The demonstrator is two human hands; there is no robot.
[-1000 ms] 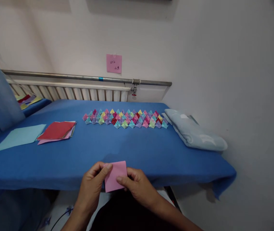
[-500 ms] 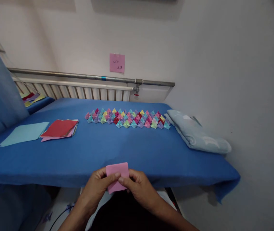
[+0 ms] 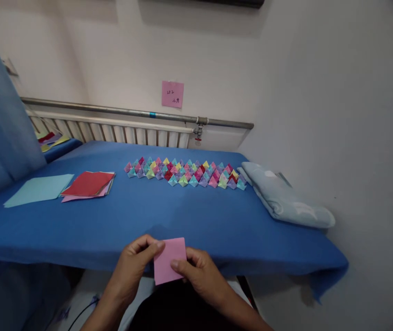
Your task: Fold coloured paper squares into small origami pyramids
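Head view | left hand (image 3: 130, 264), right hand (image 3: 203, 275): each grip pinching pink paper (image 3: 166, 257) | folded shapes (image 3: 193, 181) beyond

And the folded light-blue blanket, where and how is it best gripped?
Probably grip the blanket by its left edge, pinched top and bottom, coming from the left: it lies flat in folded layers, and the wall stands close along its right.
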